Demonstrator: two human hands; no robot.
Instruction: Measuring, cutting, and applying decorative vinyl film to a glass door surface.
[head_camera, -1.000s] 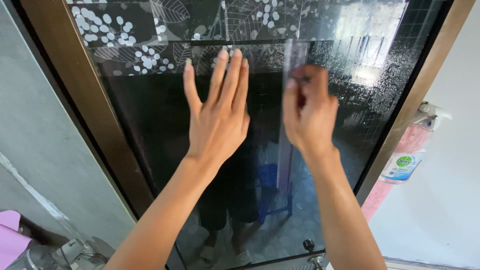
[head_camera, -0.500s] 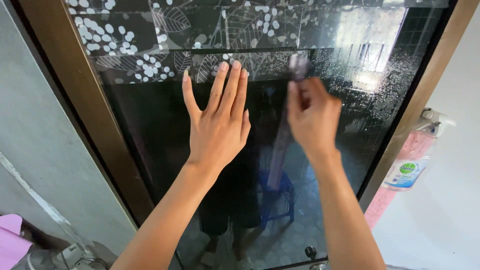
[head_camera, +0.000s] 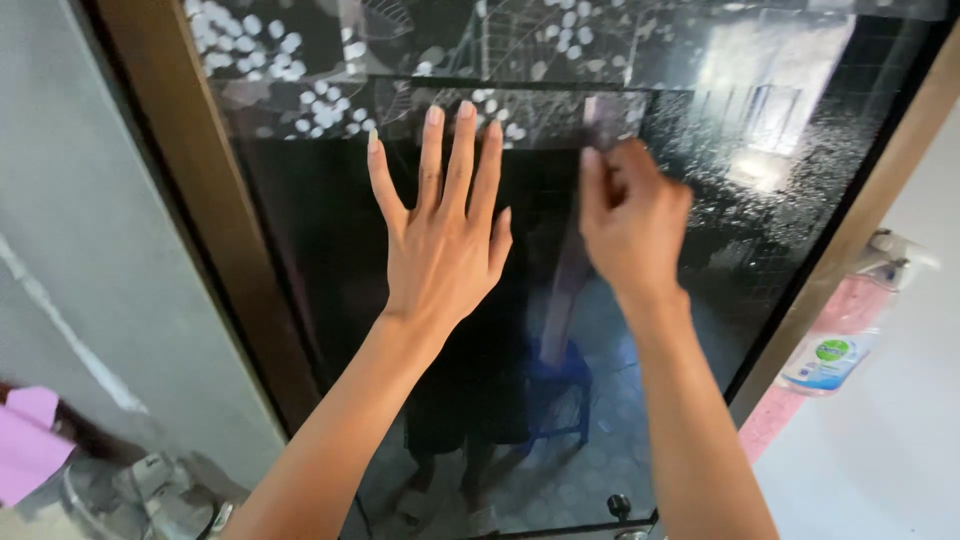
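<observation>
The left hand lies flat, fingers spread wide, bracing the dark glass door panel. Just right, the right hand pinches a blurred thin strip against it.

Brown wooden frame runs down the left side, w/ a grey wall beside it. Bottom left: a pink cloth, and near it something grey and metallic, prob. a tap, too blurred to tell. Right side: a clear soap bottle w/ pump stands on a pink ledge, just beside the frame's other post. White wall behind it.
</observation>
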